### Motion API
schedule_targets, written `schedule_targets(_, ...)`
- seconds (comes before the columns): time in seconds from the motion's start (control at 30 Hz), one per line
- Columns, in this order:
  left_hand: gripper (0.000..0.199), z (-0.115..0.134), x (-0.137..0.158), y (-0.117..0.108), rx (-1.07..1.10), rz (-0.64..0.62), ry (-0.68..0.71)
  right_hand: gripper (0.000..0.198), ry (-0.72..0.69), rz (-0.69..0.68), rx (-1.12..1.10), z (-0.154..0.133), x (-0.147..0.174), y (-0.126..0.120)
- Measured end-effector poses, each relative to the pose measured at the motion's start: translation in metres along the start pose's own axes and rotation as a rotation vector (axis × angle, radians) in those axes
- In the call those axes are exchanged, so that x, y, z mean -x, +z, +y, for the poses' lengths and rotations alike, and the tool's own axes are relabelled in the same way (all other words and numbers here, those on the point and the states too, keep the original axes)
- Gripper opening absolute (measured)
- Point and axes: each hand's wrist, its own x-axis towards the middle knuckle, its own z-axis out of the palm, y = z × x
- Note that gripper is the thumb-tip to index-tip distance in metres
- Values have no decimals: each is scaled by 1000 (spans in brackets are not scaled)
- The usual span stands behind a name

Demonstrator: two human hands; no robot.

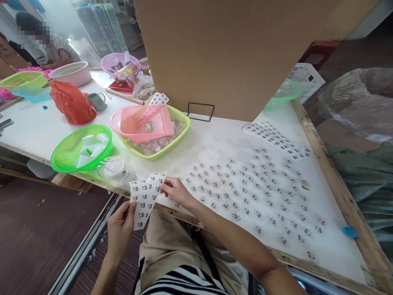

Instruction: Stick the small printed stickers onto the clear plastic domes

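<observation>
Largest item: a white-topped bench point(215, 139) with a raw wooden edge, spreading ahead of the worker's bare right hand point(175, 191). A tall brown cardboard panel point(221, 53) stands on it, well beyond that hand and to its right. A yellow-green plastic basket point(156, 155) sits ahead of the right hand; a pink plastic tray point(162, 125) with a loop handle rests on its clear contents. A round bright-green plastic basin point(57, 162) lies ahead and left of the bare left hand point(120, 223).

Specimen: a white sheet printed with black pandas point(143, 205), held up between the two hands by the bench's near edge. Left hand: thumb and fingers clamped on its left margin. Right hand: pinching its upper right part. One layer or two: cannot tell.

Smallest: clear panda-marked pieces point(225, 205), scattered widely to the right of the right hand.
</observation>
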Motion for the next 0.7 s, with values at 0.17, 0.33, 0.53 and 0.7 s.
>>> schedule_targets(0.17, 27, 21, -3, -4, 231, -46, 243, 31, -1, -40, -130, -23, 8, -4)
schedule_targets(0.33, 22, 31, 2, -10, 381, 7, 227, 31, 52, -54, -178, -23, 12, 6)
schedule_targets(0.53, 38, 41, 20, -16, 325, -151, 41, 30, 165, -221, -154, 4, 12, 36)
schedule_targets(0.7, 34, 45, 18, -26, 237, -339, 109, 26, 151, -127, -164, 10, 11, 44)
